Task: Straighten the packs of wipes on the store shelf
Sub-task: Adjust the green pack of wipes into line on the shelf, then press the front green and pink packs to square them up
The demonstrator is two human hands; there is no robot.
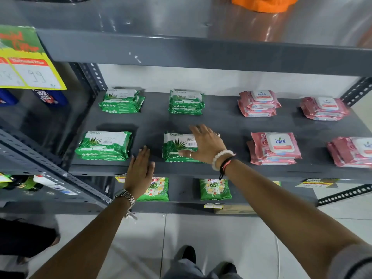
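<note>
Green aloe wipe packs lie in small stacks on the dark grey shelf (231, 125): two at the back (120, 101) (186, 102) and two at the front (104, 146) (177, 148). Pink wipe packs fill the right half, at the back (258, 103) (324, 108) and at the front (274, 149) (352, 152). My right hand (207, 143) rests flat with spread fingers on the right side of the front-middle green stack, without gripping it. My left hand (141, 170) hovers open at the shelf's front edge, just left of that stack and not touching it.
A grey shelf board (201, 55) overhangs above, with an orange thing (263, 4) on top. Green detergent bags (156, 190) (215, 190) stand on the shelf below. A yellow price sign (30, 65) hangs at left beside a slotted upright (90, 77). My feet are on the tiled floor.
</note>
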